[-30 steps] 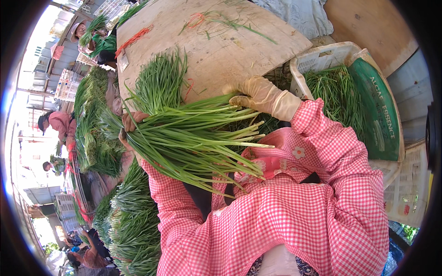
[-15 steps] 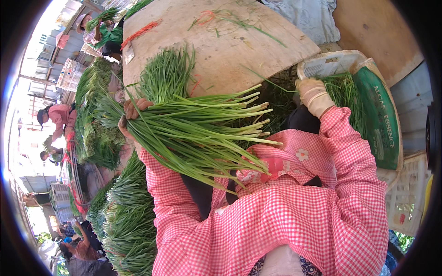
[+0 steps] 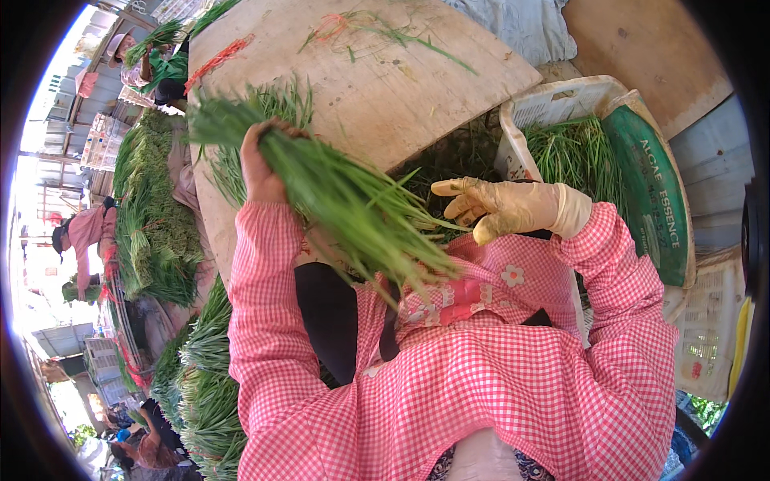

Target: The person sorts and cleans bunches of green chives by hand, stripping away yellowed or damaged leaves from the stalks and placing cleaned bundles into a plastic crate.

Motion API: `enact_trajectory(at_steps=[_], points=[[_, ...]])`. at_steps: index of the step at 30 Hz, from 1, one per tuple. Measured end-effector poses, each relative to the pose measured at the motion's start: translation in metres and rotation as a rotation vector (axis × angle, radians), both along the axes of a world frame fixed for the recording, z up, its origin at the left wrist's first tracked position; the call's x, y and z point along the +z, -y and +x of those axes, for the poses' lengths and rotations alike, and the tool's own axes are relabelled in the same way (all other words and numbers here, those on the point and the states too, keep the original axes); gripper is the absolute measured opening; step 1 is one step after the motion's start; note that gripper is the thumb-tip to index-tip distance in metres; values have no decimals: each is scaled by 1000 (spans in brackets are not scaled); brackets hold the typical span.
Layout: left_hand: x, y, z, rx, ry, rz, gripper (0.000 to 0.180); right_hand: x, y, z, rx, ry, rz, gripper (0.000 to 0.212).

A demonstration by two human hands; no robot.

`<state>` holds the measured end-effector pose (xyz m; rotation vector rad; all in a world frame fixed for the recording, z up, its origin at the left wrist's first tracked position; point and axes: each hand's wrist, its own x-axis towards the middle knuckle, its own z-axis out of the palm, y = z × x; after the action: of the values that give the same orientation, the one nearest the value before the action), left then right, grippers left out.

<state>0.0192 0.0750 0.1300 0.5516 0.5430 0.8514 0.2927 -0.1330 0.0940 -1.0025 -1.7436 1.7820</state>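
My bare left hand [image 3: 269,164] is closed around a bunch of garlic chives [image 3: 353,200], long thin green leaves blurred by motion. The bunch slants from its leafy tips at upper left down to the stalk ends over my lap. Facing those ends, my right hand [image 3: 509,207] wears a stained, pale yellowish glove. Its fingers point left, thumb apart, with nothing in them; a small gap seems to separate it from the stalks. Partly hidden behind my left hand, another bundle of chives [image 3: 228,172] lies on the wooden board [image 3: 401,88].
Right of the board stands a white plastic crate [image 3: 513,144] holding loose greens, a green sack [image 3: 650,200] draped over its side. Red ties [image 3: 220,60] and leaf scraps lie on the board. Stacked chives [image 3: 208,385] rise at lower left. Several people work at far left.
My left hand has swung the bunch, so it now slants downward to the right. My right hand has left the crate's rim and come left and down toward the stalk ends, fingers opened.
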Motion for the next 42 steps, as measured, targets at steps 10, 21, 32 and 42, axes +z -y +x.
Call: enact_trajectory(at_steps=[10,21,32,42], points=[[-80,-101,94,56,-499,94,53,-94,-56,32,-401,353,-89,75],[-48,20,9,509,-672,727,30,-111,-51,55,-322,872,166,55],[-138,122,18,-58,-455,-13,58,-48,-30,-72,-407,939,176,47],[-166,111,30,-83,-200,-337,29,-104,-50,-72,-714,652,94,34]])
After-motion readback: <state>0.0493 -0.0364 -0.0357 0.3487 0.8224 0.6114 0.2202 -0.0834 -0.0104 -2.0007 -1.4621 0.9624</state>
